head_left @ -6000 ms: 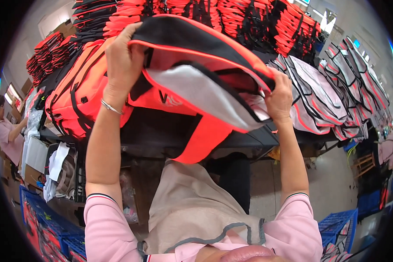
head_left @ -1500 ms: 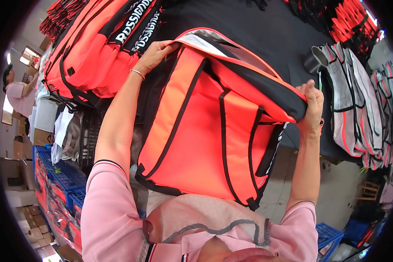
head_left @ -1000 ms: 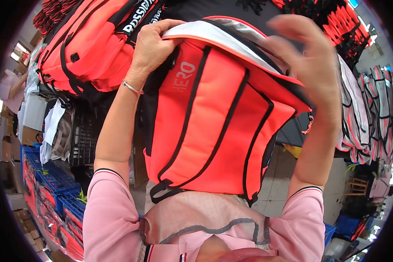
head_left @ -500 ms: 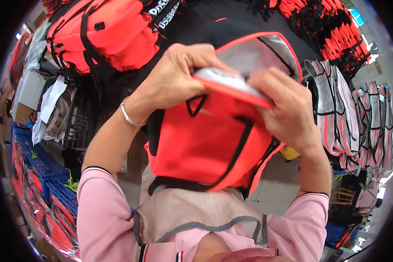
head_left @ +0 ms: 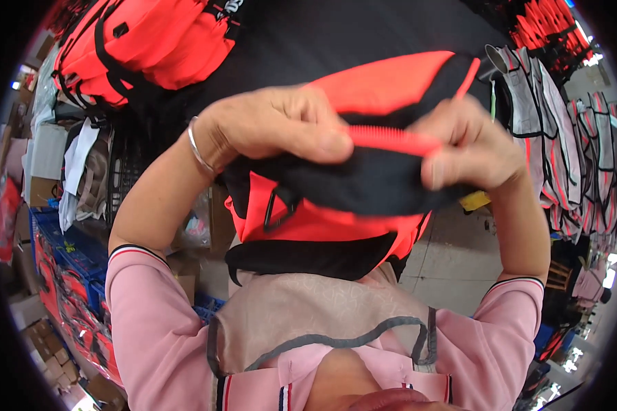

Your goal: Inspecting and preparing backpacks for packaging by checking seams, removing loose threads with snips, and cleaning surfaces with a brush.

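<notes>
A bright red-orange and black bag (head_left: 301, 229) lies against my front, at the edge of the black surface. Its coral toothed zipper edge (head_left: 387, 139) is stretched between my hands, slightly smeared by motion. My left hand (head_left: 284, 123), with a silver bangle at the wrist, pinches the zipper edge between thumb and fingers. Closed around the other end of that edge is my right hand (head_left: 472, 147), somewhat blurred. Below the zipper a black panel (head_left: 384, 178) faces me, and a red panel (head_left: 380, 81) rises beyond it. The inside of the bag is hidden.
Red bags with black straps (head_left: 144, 51) are piled at the far left. Grey pieces with black edging (head_left: 528, 103) hang at the right. Blue crates (head_left: 68, 246) with wrapped red goods stand at the lower left. A black table surface (head_left: 308, 41) stretches ahead.
The silver lining that showed in the opening is now out of sight. The zipper edge is drawn straight, with the black panel turned toward me. My right hand has moved outward and down.
</notes>
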Tool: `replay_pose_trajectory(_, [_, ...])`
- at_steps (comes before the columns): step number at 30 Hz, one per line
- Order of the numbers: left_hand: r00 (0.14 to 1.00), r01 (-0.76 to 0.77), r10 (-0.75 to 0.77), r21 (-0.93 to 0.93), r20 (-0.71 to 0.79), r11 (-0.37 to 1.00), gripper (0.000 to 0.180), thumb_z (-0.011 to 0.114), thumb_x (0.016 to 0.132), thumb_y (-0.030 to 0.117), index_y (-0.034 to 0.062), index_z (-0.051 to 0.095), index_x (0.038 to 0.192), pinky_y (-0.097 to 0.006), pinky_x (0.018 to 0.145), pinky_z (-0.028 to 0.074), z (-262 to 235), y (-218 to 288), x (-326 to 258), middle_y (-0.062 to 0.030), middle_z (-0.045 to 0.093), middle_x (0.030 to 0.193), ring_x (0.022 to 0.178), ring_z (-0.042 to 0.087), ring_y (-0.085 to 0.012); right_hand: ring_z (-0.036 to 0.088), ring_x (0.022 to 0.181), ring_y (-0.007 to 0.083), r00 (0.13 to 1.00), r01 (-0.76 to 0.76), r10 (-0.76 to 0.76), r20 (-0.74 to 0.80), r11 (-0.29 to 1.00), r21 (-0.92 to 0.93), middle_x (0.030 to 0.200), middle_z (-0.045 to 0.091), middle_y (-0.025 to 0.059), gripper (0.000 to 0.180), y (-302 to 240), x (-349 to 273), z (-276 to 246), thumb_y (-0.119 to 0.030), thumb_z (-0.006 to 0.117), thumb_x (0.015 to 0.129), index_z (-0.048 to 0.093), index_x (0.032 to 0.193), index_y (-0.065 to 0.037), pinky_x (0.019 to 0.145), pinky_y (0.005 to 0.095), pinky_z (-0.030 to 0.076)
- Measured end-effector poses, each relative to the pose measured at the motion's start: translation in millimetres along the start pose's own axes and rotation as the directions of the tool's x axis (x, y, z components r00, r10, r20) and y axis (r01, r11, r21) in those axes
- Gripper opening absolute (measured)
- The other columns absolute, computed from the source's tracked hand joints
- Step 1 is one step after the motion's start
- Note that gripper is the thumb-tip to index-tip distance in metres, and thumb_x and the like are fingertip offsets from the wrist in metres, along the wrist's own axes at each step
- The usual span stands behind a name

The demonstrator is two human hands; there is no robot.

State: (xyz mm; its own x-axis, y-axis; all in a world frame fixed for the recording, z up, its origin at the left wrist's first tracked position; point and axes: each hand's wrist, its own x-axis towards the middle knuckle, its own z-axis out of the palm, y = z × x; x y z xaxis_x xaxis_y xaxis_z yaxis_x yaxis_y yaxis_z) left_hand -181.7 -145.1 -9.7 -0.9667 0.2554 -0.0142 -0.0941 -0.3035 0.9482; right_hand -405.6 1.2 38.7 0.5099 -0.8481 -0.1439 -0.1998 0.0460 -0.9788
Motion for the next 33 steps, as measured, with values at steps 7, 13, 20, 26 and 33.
replay_pose_trajectory(7, [0.896, -0.122, 0.195, 0.201, -0.399, 0.972, 0.06, 0.088, 0.059, 0.008, -0.0062, 0.065, 0.112, -0.025, 0.088, 0.051, -2.9, 37.0, 13.2, -0.0062, 0.07, 0.097, 0.087, 0.065, -0.012, 0.05, 0.07, 0.0021, 0.809, -0.113, -0.239, -0.536, 0.832, -0.543, 0.073, 0.056, -0.0032, 0.019, -47.7, 20.5, 2.8, -0.014, 0.062, 0.093, 0.063, 0.097, 0.005, 0.061, 0.0203, 0.042])
replay_pose_trajectory(13, [0.863, -0.279, 0.292, 0.092, -0.413, 0.956, 0.049, 0.084, 0.061, 0.004, -0.0054, 0.067, 0.106, -0.024, 0.085, 0.052, 4.4, 22.2, 14.5, -0.0061, 0.071, 0.095, 0.084, 0.066, -0.0117, 0.052, 0.049, 0.0095, 0.616, -0.121, -0.425, -0.663, 0.781, -0.613, 0.053, 0.057, 0.0061, 0.036, -40.5, 49.2, -0.8, -0.029, 0.072, 0.086, 0.068, 0.072, 0.003, 0.048, 0.0272, 0.044])
replay_pose_trajectory(20, [0.796, -0.302, 0.349, 0.176, -0.494, 0.937, 0.033, 0.08, 0.073, 0.014, -0.0013, 0.066, 0.098, -0.022, 0.07, 0.047, 14.9, 10.5, 28.3, 0.0004, 0.065, 0.083, 0.075, 0.058, -0.0061, 0.05, 0.051, 0.0089, 0.661, -0.128, -0.456, -0.595, 0.713, -0.689, 0.052, 0.052, 0.0081, 0.037, -17.8, 81.0, -21.4, -0.032, 0.072, 0.086, 0.066, 0.07, 0.001, 0.05, 0.0287, 0.042])
replay_pose_trajectory(26, [0.718, -0.459, 0.47, 0.157, -0.514, 0.874, 0.044, 0.07, 0.077, 0.01, -0.0064, 0.061, 0.117, -0.026, 0.085, 0.05, -12.9, 6.6, 1.0, -0.0082, 0.068, 0.105, 0.09, 0.065, -0.0129, 0.052, 0.056, 0.0117, 0.748, -0.105, -0.325, -0.579, 0.803, -0.586, 0.06, 0.056, 0.0066, 0.041, -28.2, 69.3, -41.7, -0.04, 0.068, 0.088, 0.067, 0.081, 0.0, 0.054, 0.0284, 0.042])
replay_pose_trajectory(33, [0.459, -0.711, 0.524, 0.057, -0.717, 0.701, 0.031, 0.062, 0.087, 0.016, -0.0024, 0.06, 0.112, -0.036, 0.095, 0.05, -53.8, -5.0, -32.5, -0.0128, 0.067, 0.11, 0.1, 0.066, -0.0225, 0.062, 0.107, 0.0223, 0.699, -0.236, -0.315, -0.642, 0.746, -0.623, 0.117, 0.066, 0.0133, 0.061, 58.3, -40.7, -99.9, -0.036, 0.073, 0.081, 0.058, 0.128, -0.002, 0.099, 0.0327, 0.044])
